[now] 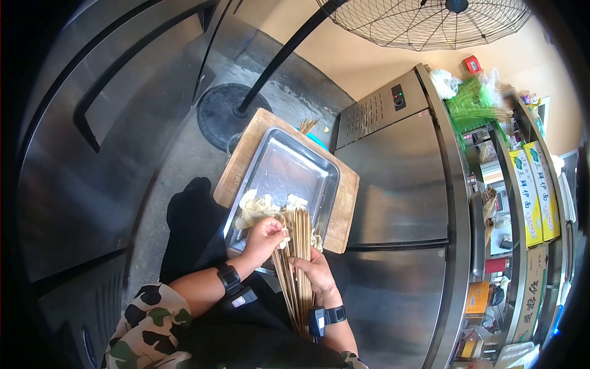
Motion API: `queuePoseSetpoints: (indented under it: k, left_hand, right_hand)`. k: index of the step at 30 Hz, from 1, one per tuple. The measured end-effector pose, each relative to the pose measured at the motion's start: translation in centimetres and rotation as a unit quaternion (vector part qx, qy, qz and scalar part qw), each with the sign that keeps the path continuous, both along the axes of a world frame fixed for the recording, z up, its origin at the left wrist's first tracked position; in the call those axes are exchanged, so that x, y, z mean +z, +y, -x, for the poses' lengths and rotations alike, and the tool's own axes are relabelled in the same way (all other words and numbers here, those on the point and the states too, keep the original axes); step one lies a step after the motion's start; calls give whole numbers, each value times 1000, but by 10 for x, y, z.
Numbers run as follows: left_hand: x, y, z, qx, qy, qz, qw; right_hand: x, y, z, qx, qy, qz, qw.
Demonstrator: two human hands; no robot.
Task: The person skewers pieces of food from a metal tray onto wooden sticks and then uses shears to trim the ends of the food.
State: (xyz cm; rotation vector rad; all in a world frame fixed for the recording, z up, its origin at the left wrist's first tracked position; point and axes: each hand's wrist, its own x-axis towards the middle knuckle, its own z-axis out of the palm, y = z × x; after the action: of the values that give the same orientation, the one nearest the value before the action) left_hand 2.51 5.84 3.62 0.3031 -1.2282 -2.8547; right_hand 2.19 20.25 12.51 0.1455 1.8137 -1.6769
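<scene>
My right hand (pixel 314 269) is wrapped round a thick bundle of bamboo skewers (pixel 300 246), whose ends point up over the near edge of a metal tray (pixel 263 157). Beside the bundle's upper end, my left hand (pixel 265 238) is closed in a pinch on a small pale piece of food (pixel 284 238). Behind it, pale, thin, folded food pieces (pixel 253 208) lie heaped in the near end of the tray. A few more pale bits show just right of the skewers, partly hidden by my right hand.
The tray rests on a wooden board (pixel 344 212). Beyond it stands a fan's round base (pixel 224 117) with a slanting pole. Steel cabinets (pixel 393 190) flank me on the right, a steel door (pixel 123 154) on the left. Shelves with yellow boxes (pixel 533 194) are far right.
</scene>
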Motion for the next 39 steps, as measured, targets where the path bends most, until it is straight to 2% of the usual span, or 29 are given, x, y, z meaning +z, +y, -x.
queuePoseSetpoints:
  k: [4,7,8,9,11,13,15,16,19,34,37,39]
  left_hand:
    - [-13,4,4,7,-31,40,999]
    - [-12,5,3,-49,36,105,993]
    - [-9,5,1,-40,48,213,975]
    - [-9,6,1,-40,28,208,977]
    - [-12,6,3,-36,-10,200,979]
    - [-2,-2,0,-22,-47,62,997]
    - [6,-12,0,-23,-89,-82,992]
    - [5,-14,1,-37,-99,-109,988]
    - [10,-12,1,-52,-72,-33,995]
    - [-1,-19,-2,-33,-77,-39,996]
    - [0,-23,-3,-39,-85,-51,994]
    - [5,-27,-5,-48,-94,-56,993]
  right_hand:
    - [15,-10,-1,-19,27,-12,999]
    - [15,0,3,60,-89,94,990]
    - [15,-2,2,59,-132,130,981]
    - [17,-6,3,49,-183,153,970]
    - [1,-1,7,27,-187,71,979]
    - [-2,-1,8,17,-167,49,985]
    - [-6,-2,8,12,-151,32,988]
    - [-9,-1,9,11,-144,26,989]
    - [-8,-5,6,17,-135,17,990]
    - [-8,-11,1,21,-117,54,991]
    - [-6,-7,2,-22,-132,43,990]
    - [-5,-4,5,-10,-131,40,991]
